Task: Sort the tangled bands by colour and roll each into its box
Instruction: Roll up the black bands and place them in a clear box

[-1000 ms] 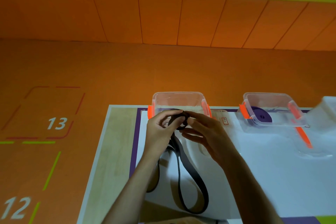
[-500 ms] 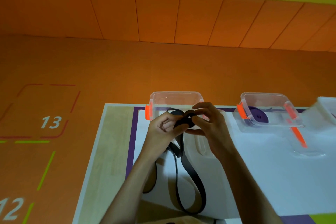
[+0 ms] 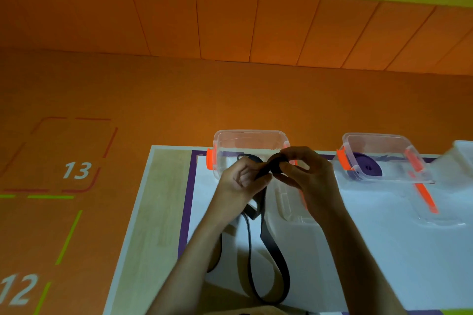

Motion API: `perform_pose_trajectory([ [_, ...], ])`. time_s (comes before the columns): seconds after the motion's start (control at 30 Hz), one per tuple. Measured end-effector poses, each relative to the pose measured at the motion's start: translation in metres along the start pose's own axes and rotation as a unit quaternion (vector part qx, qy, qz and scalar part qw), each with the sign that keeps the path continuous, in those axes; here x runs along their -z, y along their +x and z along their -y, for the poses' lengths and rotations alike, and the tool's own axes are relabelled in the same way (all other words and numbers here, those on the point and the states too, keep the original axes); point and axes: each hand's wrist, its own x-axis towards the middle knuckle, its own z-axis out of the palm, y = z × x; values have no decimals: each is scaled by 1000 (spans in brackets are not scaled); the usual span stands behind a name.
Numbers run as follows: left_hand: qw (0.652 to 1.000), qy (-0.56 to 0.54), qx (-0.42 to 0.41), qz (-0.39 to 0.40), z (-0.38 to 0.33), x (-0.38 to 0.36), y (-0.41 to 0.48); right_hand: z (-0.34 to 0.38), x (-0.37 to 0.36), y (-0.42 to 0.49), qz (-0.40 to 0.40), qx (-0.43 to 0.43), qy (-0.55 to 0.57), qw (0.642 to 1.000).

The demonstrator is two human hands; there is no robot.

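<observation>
A black band (image 3: 271, 245) hangs in a long loop down to the white table (image 3: 384, 250). Its upper end is wound into a small roll (image 3: 275, 165), which both hands hold just in front of a clear box with orange clips (image 3: 250, 140). My left hand (image 3: 240, 183) grips the band below the roll. My right hand (image 3: 304, 176) pinches the roll between thumb and fingers. A second clear box (image 3: 384, 158) to the right holds a rolled purple band (image 3: 366, 166).
Two clear lids lie on the table, one (image 3: 289, 207) under my right wrist and one with an orange clip (image 3: 435, 210) in front of the right box. A white container (image 3: 463, 153) sits at the far right edge. Orange floor with numbers 12 and 13 lies left.
The roll has shifted slightly right and both hands have turned around it; the hanging loop looks a little shorter. The camera view has drifted.
</observation>
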Motion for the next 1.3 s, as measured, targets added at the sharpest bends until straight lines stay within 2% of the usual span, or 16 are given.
perform_pose_trajectory([
  [0.2,996,-16,-42,-80,5,-10,1,-7,-12,-10,21,-6,66,998],
  [0.33,991,-47,-31,-119,9,-15,-4,-7,-6,-11,15,23,-43,999],
  [0.43,996,-26,-18,-83,4,-16,-4,-7,0,-11,9,26,-106,994],
  [0.5,999,-9,-19,-44,0,-16,-3,-6,2,-12,3,25,-109,994],
  [0.67,995,87,-31,23,-3,-12,-9,-4,4,-17,22,27,21,999],
  [0.73,993,113,-45,14,-3,-9,-10,-4,1,-18,51,28,28,998],
  [0.9,993,93,-41,-66,-3,-8,-13,4,2,-15,51,36,-119,991],
  [1.03,990,78,-79,-81,2,-6,-16,4,-2,-13,53,12,-65,996],
  [1.2,990,111,-83,-30,-4,8,-12,-2,-5,-15,70,-30,56,996],
  [1.3,980,175,-94,12,-15,16,-6,4,-4,-17,80,-50,1,996],
])
